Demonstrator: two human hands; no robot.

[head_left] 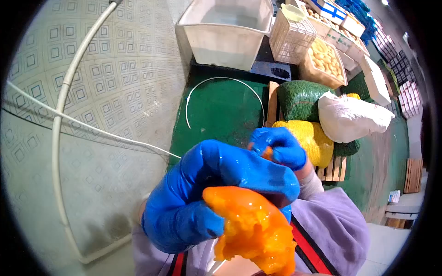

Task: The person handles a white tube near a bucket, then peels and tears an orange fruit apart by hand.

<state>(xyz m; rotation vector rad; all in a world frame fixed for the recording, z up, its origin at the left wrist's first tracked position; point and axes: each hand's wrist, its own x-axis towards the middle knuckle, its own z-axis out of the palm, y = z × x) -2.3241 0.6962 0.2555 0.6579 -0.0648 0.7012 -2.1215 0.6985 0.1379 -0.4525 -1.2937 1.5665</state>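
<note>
Close to the camera, my left hand [216,184], in a wet blue rubber glove, is closed around a piece of soft orange fruit [255,225]. Its flesh is glossy and ragged, as if torn or bitten at the lower side; the exact kind I cannot tell. Just beyond it, my right hand [278,148], also gloved in blue, is curled shut. A small orange bit [267,153] shows between its fingers. The left hand's knuckles partly cover the right hand. Under both hands are purple sleeves and red-and-black straps [313,248].
A white tub [223,46] of water stands ahead, beside a plastic crate [291,39] and a bin of yellow produce [326,62]. Stuffed green [301,99], yellow and white sacks lie on a pallet at right. A white hose [221,78] curves over the green floor; pipes run along the tiled wall.
</note>
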